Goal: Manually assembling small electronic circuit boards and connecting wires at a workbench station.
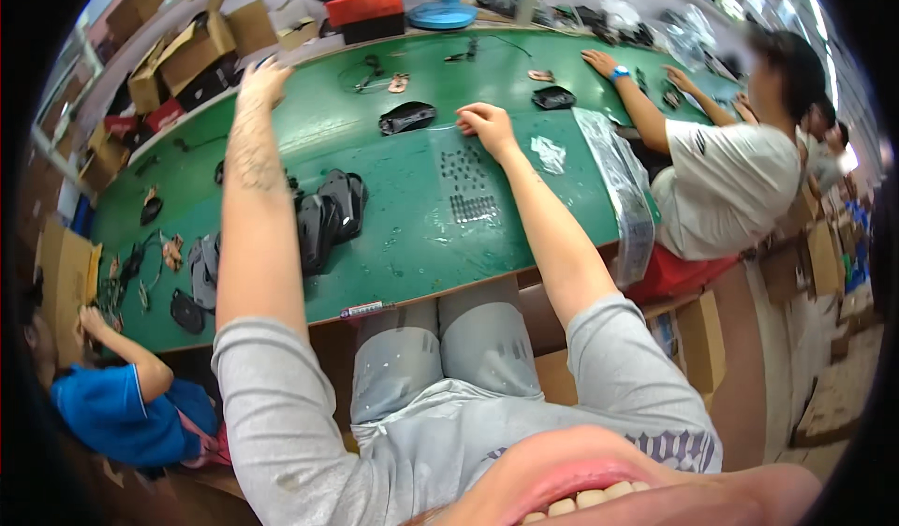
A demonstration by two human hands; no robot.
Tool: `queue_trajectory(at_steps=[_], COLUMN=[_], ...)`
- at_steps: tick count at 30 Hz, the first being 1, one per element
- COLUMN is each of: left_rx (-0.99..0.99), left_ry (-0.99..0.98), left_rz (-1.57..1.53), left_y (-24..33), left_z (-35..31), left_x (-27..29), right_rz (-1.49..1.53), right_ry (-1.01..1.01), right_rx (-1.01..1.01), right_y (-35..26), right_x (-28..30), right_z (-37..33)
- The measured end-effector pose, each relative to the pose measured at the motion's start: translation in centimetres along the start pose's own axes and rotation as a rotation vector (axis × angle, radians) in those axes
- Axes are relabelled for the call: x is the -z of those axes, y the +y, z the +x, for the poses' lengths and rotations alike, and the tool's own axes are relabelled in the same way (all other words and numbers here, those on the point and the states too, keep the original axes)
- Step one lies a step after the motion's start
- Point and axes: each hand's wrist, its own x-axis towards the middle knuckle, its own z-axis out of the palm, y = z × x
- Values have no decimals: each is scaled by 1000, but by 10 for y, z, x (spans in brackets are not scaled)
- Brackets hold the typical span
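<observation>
My left hand (pixel 267 83) reaches out to the far edge of the green table, its fingers bent. A small dark spot shows at its fingertips, too small to name. My right hand (pixel 488 127) hovers with curled fingers over the top of a clear sheet (pixel 468 184) bearing rows of small black pads; whatever it may pinch is hidden. Just left of that hand lies a black plastic shell (pixel 407 117). A stack of black plastic shells (pixel 330 212) stands beside my left forearm, which hides part of it.
Another black shell (pixel 553 97) and a crumpled clear wrapper (pixel 548 154) lie right of my right hand. Clear plastic (pixel 618 189) hangs over the near edge. One person (pixel 730 161) works at right, another (pixel 131 395) at left. Cartons (pixel 192 58) and a red bin (pixel 365 4) stand behind.
</observation>
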Motion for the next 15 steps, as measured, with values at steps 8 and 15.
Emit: queue_trajectory(at_steps=[8,15], left_rx=[539,724], left_ry=[-700,-1073], left_rz=[-96,-555], left_y=[-49,-122], left_z=[-92,-53], left_x=[-2,-116], right_rz=[-690,-995], right_ry=[-314,-672], right_rx=[59,87], right_y=[-21,-73], right_x=[-4,3], right_z=[5,-11])
